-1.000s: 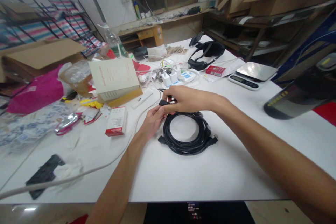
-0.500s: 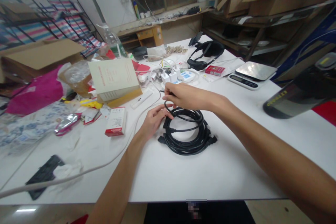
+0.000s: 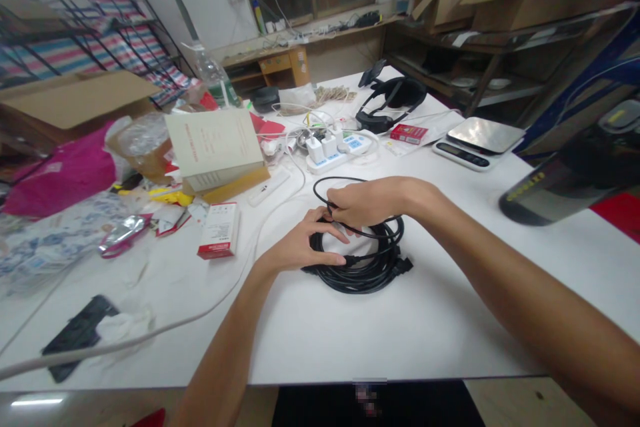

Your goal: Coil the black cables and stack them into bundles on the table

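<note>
A black cable lies wound in a coil on the white table, with dark plug ends showing at its left and right sides. My left hand rests on the coil's left side, its thumb near a connector and its curved fingers on the strands. Over the coil's upper part, my right hand pinches a strand with its fingers closed. A loose loop of the cable rises behind the right fingers. The right fingertips are partly hidden.
Beyond the coil lies a white power strip with chargers plugged in. A kitchen scale and a dark bottle stand to the right. On the left are a red-and-white box, an open book-like box and a grey cable.
My right hand has moved nearer and lower over the coil, drawing a loop of cable round. My left hand has shifted right onto the coil, thumb spread from its fingers.
</note>
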A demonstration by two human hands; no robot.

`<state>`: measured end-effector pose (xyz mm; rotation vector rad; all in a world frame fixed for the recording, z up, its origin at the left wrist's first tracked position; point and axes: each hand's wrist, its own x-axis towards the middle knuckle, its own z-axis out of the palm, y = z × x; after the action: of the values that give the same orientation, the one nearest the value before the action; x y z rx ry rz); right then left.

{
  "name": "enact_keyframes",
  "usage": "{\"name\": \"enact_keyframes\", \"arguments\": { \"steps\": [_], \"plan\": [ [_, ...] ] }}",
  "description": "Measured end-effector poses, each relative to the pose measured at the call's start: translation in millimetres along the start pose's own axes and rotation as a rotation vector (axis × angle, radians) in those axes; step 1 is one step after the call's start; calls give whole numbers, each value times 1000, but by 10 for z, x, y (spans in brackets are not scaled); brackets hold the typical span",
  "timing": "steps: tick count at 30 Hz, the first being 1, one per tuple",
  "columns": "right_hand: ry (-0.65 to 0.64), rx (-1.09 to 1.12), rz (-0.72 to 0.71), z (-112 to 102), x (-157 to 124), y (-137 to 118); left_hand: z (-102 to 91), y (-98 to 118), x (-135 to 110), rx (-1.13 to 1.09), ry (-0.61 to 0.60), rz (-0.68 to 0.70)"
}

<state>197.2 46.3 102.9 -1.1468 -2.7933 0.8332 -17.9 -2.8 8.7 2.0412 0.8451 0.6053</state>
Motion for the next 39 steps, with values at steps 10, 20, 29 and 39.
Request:
{"name": "enact_keyframes", "arguments": {
  "steps": [10, 20, 29, 39],
  "plan": [
    [-478, 99, 19, 101, 81, -56, 65, -57, -15, 2, 60, 0],
    [-406, 95, 9, 136, 77, -52, 51, -132, -27, 46, 22, -22],
    [-313, 25, 66, 13, 10, -73, 64, -93, 30, -408, 199, -145],
    [-49, 125, 43, -250, -134, 64, 85, -243, 154, -1007, 626, -235]
  ]
}}
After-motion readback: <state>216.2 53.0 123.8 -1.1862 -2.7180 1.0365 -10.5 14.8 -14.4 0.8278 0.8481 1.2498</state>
